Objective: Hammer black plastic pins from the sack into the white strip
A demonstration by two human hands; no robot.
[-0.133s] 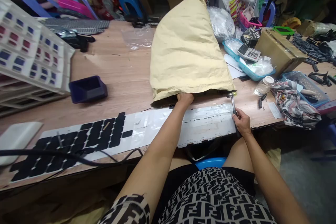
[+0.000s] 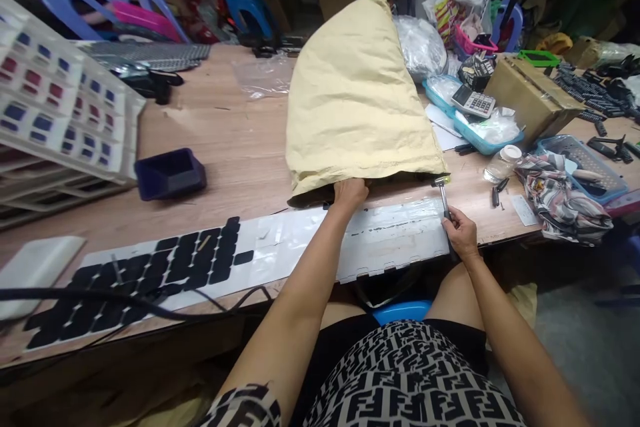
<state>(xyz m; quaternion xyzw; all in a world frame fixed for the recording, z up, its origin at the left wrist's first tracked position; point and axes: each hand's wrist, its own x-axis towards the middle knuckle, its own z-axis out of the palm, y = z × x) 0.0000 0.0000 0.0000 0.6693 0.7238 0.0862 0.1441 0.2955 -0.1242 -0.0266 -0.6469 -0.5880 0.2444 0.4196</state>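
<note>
A large pale yellow sack point(image 2: 360, 93) lies on the table with its dark open mouth facing me. My left hand point(image 2: 351, 193) is at that mouth, fingers curled inward; whatever they hold is hidden. My right hand point(image 2: 461, 233) is closed round the black handle of a small hammer point(image 2: 444, 199). The hammer's metal shaft points away from me, and its head with a yellow-green end lies by the right corner of the sack's mouth. Beneath my left forearm runs a long white board point(image 2: 395, 233), partly covered with clear tape.
Black rounded pads point(image 2: 195, 257) cover the board's left part, with a black cable point(image 2: 165, 310) across them. Left stand a dark purple tray point(image 2: 170, 177) and a white crate point(image 2: 65, 107). Right are blue baskets point(image 2: 487, 143), a calculator point(image 2: 474, 102), a cardboard box point(image 2: 530, 97), a jar point(image 2: 503, 163) and patterned cloth point(image 2: 555, 200).
My left hand has drawn back slightly out of the sack's mouth, so more of it shows. My right hand and the hammer have stayed in place.
</note>
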